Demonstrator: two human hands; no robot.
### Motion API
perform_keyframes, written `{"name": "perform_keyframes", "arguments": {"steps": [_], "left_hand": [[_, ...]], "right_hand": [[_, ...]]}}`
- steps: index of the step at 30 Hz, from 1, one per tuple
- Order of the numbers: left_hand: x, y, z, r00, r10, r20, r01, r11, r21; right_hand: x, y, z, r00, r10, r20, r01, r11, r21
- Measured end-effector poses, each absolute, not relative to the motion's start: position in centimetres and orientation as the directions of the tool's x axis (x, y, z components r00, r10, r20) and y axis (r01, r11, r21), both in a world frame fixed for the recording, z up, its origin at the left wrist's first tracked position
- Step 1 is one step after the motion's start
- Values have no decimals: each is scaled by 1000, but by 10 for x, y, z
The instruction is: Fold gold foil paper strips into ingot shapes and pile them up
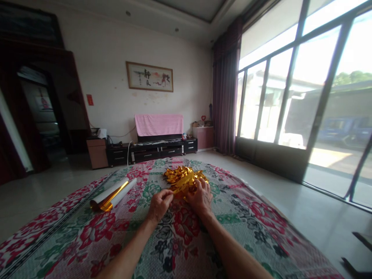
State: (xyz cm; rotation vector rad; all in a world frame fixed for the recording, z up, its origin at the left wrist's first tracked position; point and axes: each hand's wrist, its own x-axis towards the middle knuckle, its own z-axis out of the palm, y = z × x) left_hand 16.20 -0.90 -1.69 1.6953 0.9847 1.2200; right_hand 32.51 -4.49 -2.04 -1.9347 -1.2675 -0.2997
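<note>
A heap of folded gold foil pieces (181,176) lies on a flowered cloth (116,232) spread over the surface in front of me. My left hand (159,204) pinches the near edge of a gold foil sheet (178,188), fingers closed on it. Beside it, my right hand (200,197) is curled over the same sheet at the heap's near side, gripping it. A roll of gold and white foil paper (112,195) lies to the left, apart from both hands.
Tiled floor surrounds the cloth. A low dark TV cabinet (151,149) with a pink-covered screen (159,124) stands against the far wall. Large glass doors (305,100) and a curtain (225,89) fill the right side; a dark doorway (37,112) is at left.
</note>
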Motion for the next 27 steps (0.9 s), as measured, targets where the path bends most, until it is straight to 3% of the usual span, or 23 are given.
{"name": "perform_keyframes", "arguments": {"steps": [17,27], "left_hand": [[162,9,-19,183,934,306,95,-327,940],[157,2,-22,186,934,306,120,-331,936]], "right_hand": [[329,-12,-19,520,653,551,809,-170,-563],[337,-28,-17,528,580,620,740,45,-672]]}}
